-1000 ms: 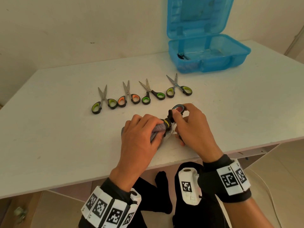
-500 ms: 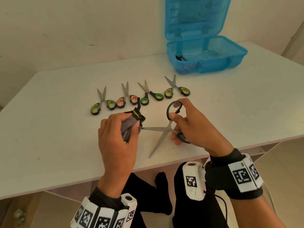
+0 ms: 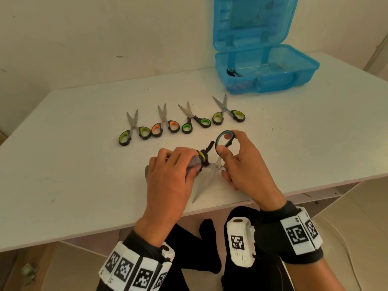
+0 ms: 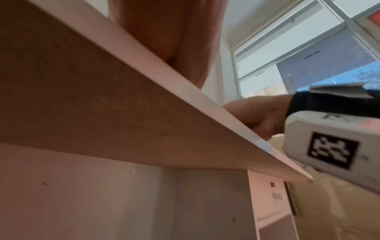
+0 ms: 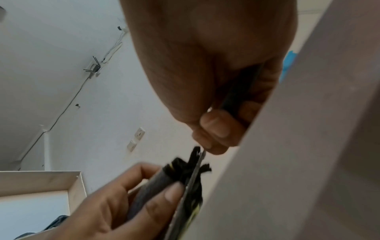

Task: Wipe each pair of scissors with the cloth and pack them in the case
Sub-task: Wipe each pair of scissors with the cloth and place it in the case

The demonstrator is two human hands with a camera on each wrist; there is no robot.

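Left hand (image 3: 170,166) curled round cloth (image 3: 194,162), right hand (image 3: 241,162) gripping scissors (image 3: 212,171)

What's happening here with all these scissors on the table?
A person is cleaning scissors one pair at a time. Their right hand holds an open pair of scissors by its handles, while the left hand grips a grey cloth against one blade. Four more pairs lie in a row on the white table. An open blue case at the back already has something dark inside.
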